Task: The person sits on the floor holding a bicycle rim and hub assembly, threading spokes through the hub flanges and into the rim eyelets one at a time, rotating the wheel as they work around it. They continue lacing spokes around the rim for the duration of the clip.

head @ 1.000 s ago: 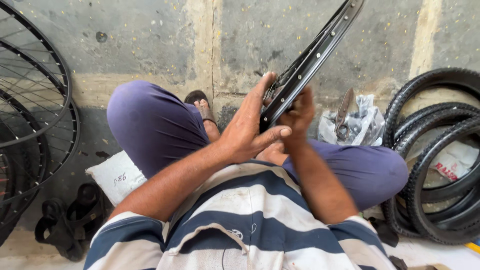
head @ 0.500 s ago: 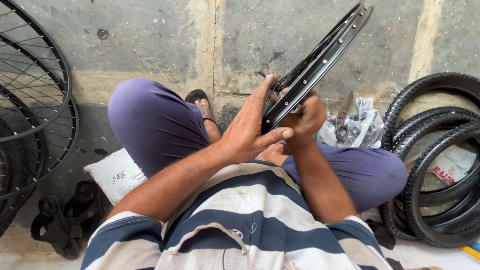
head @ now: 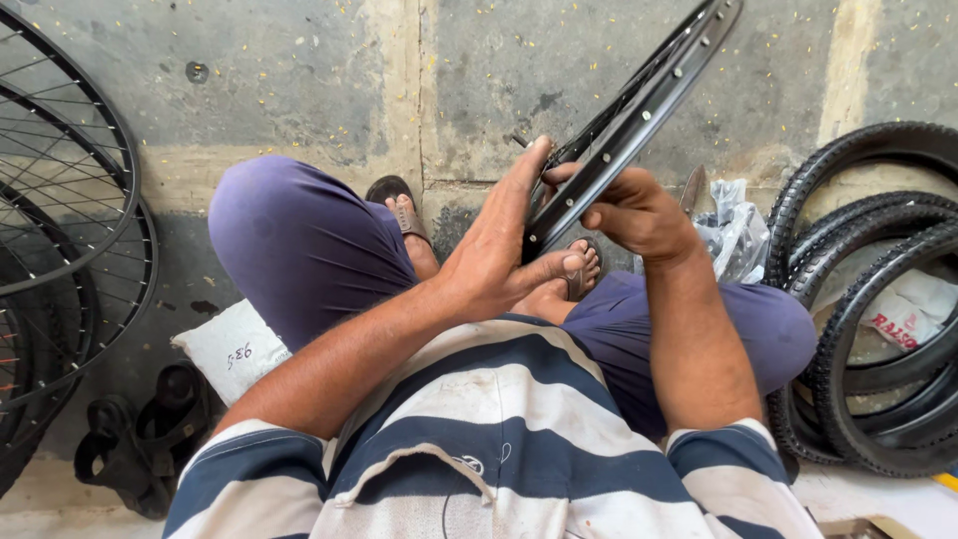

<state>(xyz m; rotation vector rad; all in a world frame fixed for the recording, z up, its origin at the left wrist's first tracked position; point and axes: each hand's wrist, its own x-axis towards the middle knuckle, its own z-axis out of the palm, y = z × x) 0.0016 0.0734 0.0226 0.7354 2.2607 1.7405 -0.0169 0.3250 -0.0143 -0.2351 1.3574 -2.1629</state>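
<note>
While both the left hand (head: 499,255) and right hand (head: 634,212) clamp the black bicycle rim (head: 639,110), spoke fitting seems underway, demanding steady alignment next.

single head view, looking steeply down, close over lap; concrete floor (head: 299,80) beyond

The concrete floor (head: 299,90) carries everything. Left of the left hand (head: 499,250), spoked wheels (head: 60,230) stand on it, with a white sack (head: 230,349) and black sandals (head: 150,429) nearer the body. Right of the right hand (head: 639,215) lie stacked black tyres (head: 878,329) and a crumpled plastic bag (head: 733,235).
</note>
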